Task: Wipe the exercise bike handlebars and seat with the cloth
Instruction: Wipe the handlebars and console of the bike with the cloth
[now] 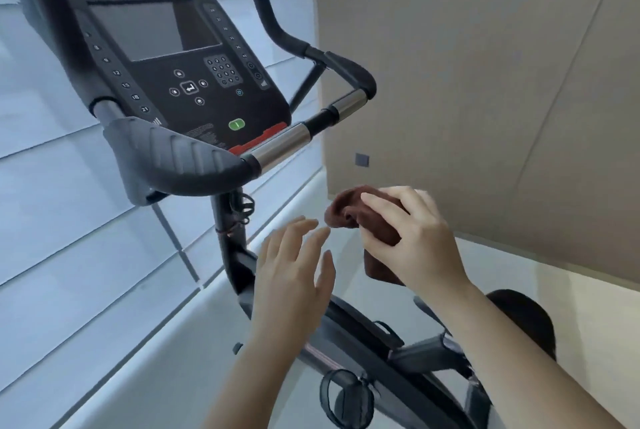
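Head view: the right hand (412, 238) is gripping a bunched brown cloth (349, 213) below the handlebars (277, 148); the left hand (294, 276) is hovering beside it, fingers spread.

The black slanted console with its grey screen (156, 57) fills the upper left of the frame. The black and chrome handlebars (277, 146) cross below it and to its right. Lower right of the bars, the right hand (412, 238) holds the bunched brown cloth (360, 217); the left hand (294, 272) hovers just left of it. The black rounded seat (526, 317) lies at lower right, behind the right forearm.
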Demonstrator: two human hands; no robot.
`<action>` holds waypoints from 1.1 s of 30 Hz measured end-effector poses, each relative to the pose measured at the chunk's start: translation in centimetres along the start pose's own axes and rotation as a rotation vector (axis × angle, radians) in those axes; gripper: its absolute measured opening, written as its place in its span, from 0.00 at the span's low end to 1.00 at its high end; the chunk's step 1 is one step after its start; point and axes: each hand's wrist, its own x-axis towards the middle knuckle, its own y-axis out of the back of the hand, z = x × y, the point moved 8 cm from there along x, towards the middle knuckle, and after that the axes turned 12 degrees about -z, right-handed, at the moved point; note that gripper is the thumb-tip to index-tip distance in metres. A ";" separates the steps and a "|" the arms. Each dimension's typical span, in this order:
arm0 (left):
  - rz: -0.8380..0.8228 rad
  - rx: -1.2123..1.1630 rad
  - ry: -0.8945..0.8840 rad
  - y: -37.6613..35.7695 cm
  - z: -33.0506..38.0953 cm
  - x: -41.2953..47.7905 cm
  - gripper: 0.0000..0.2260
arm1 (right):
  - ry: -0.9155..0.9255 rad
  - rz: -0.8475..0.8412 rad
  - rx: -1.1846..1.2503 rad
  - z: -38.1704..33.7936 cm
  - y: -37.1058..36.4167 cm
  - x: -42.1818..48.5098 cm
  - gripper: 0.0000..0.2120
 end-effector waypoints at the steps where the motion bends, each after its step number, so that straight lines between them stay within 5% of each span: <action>1: -0.012 -0.021 -0.031 -0.5 1.1 -0.4 0.12 | -0.028 0.004 -0.013 0.3 0.7 -1.4 0.15; 17: -0.187 -0.291 -0.262 -8.6 24.0 -3.2 0.10 | -0.359 0.063 -0.230 12.4 17.1 -19.3 0.16; 24: -0.204 -0.304 -0.193 -13.5 37.5 -4.0 0.12 | -0.352 0.036 -0.288 20.8 26.7 -26.1 0.16; 33: -0.172 -0.214 -0.190 -18.5 44.5 0.3 0.10 | -0.329 -0.003 -0.222 30.6 30.6 -26.9 0.16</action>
